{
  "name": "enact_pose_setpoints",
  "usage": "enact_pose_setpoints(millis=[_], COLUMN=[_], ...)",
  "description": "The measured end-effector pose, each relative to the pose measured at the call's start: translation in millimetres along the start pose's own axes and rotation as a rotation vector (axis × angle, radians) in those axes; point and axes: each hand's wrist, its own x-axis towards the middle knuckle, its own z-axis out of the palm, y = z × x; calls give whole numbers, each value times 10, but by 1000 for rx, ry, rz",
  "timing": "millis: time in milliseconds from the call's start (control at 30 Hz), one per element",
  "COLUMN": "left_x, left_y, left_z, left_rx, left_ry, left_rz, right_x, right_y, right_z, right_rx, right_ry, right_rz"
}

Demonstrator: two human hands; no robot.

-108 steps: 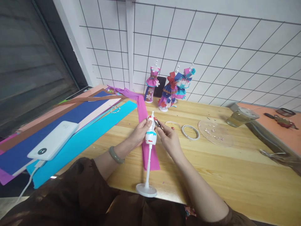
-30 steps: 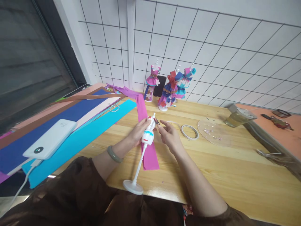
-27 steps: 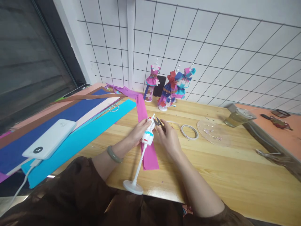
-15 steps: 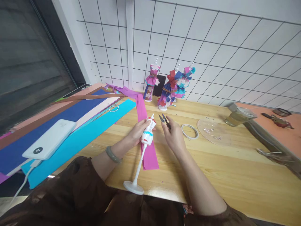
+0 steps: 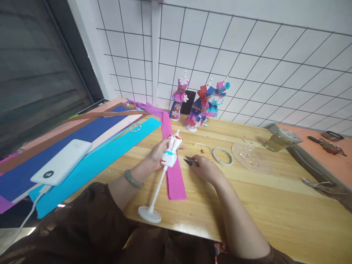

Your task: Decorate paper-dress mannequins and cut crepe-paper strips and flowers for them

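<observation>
Light soft, fairly even, source out of view. Wall pale and bright, pinkish low on the right; panel at upper left dim. Glare on table, along near edge. Faint soft shadow beside right forearm. Sleeve dark, folds barely readable. Mannequin pale, fine detail washed out. Wide-angle stretch: cup leans outward. Slight softness overall; small bits indistinct.

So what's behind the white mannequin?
Behind the mannequin are the left hand, holding it, and the pink strip. It covers part of both; anything else directly behind can't be seen.
</observation>
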Motion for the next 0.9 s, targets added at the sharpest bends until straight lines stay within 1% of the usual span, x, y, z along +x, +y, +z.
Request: enact_pose_setpoints(millis=[67, 133, 233, 267, 333, 433, 533, 767, 900], left_x=[-6, -17, -35, -39, -41, -31, -25, -81, -90], left_y=[6, 4, -25, -41, -76, -120, -135, -90, -91], left_z=[0, 8, 33, 39, 43, 25, 14, 116, 135], left_rx=[27, 70, 149, 175, 218, 252, 277, 390, 437], left_ry=[4, -2, -50, -69, -103, -138, -141, -74, -67], left_rz=[-5, 0, 36, 53, 81, 106, 114, 87, 90], right_x=[15, 37, 53, 50, 36, 11, 6, 27, 27], right_y=[12, 9, -54, -88, -159, -235, -255, -264, -301], right_z=[22, 21, -9, -19, -29, -16, 8, 36, 49], right_rx=[3, 28, 176, 236, 309, 302, 258, 80, -58], right_ry=[61, 200, 446, 506, 576, 596, 604, 624, 637], right_rz=[-61, -135, -240, -274, -349, -399, -393, -353, -303])
